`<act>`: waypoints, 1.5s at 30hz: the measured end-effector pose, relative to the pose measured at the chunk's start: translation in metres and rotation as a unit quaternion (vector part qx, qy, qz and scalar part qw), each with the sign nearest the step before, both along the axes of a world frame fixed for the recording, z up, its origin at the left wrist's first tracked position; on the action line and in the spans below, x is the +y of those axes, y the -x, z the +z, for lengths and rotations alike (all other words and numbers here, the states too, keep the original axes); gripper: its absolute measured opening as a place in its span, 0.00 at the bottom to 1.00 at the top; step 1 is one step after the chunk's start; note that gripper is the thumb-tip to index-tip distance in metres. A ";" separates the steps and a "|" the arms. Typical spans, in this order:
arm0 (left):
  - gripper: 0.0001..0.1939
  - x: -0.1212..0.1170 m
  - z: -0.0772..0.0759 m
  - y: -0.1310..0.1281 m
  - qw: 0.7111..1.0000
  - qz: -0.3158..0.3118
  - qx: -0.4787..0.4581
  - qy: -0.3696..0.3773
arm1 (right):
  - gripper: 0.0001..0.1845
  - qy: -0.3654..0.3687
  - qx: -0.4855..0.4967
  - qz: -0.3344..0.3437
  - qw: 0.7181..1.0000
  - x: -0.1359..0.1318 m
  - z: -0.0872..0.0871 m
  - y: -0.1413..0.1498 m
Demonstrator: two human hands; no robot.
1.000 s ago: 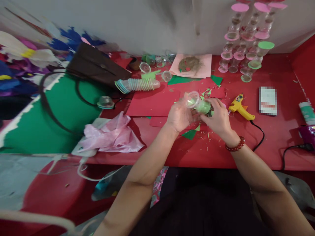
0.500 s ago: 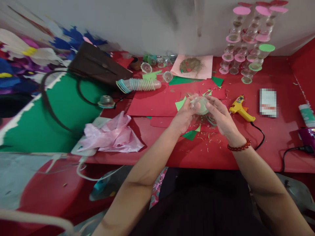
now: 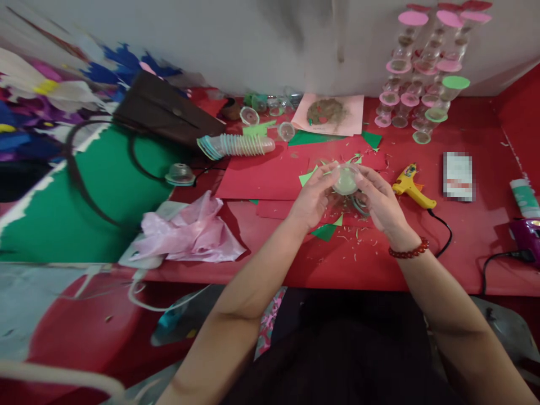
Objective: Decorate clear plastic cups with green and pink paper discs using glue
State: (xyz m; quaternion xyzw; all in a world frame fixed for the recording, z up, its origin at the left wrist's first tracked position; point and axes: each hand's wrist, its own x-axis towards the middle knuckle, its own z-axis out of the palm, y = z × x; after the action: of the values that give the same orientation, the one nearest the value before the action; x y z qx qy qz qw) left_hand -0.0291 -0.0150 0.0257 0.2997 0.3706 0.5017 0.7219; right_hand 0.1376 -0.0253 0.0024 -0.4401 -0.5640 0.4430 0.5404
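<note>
Over the middle of the red table I hold a clear plastic cup (image 3: 346,179) between both hands. Its round end faces me and shows pale green. My left hand (image 3: 315,197) grips its left side, fingers curled around the rim. On the right side, my right hand (image 3: 377,201) pinches the rim with thumb and fingers; a red bead bracelet (image 3: 408,248) circles that wrist. Beneath my hands lie red paper sheets (image 3: 261,177), green paper scraps (image 3: 324,232) and thin clippings. Another round clear rim (image 3: 360,205) shows partly under the right hand.
A yellow glue gun (image 3: 411,188) with a black cord lies right of my hands. Cups with pink and green discs (image 3: 434,67) stand stacked behind. Nested cups (image 3: 238,145), a dark bag (image 3: 164,112) and pink cloth (image 3: 194,230) are on the left.
The cup has tilted slightly between my hands and its round green end faces me more fully. My left fingers have shifted a little along its rim. The rest stays in place.
</note>
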 end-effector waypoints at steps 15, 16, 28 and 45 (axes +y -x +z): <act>0.14 0.001 -0.001 0.001 0.999 0.020 0.020 -0.020 | 0.29 -0.030 0.030 -0.147 0.988 -0.005 0.012 0.003; 0.14 0.000 -0.001 0.001 0.999 0.021 0.021 -0.027 | 0.26 -0.044 0.012 -0.145 0.988 -0.007 0.014 0.005; 0.22 0.000 -0.008 -0.006 0.993 0.070 0.027 -0.090 | 0.14 -0.094 -0.077 -0.151 0.981 -0.010 0.006 0.008; 0.23 0.002 -0.009 0.000 0.994 0.039 0.060 -0.085 | 0.10 -0.102 -0.033 -0.148 0.983 -0.011 0.012 0.005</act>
State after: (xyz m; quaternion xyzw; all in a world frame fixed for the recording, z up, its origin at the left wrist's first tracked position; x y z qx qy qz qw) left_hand -0.0293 -0.0127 0.0167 0.3750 0.3806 0.5400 0.6503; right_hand 0.1323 -0.0362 0.0143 -0.4760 -0.5517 0.2837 0.6233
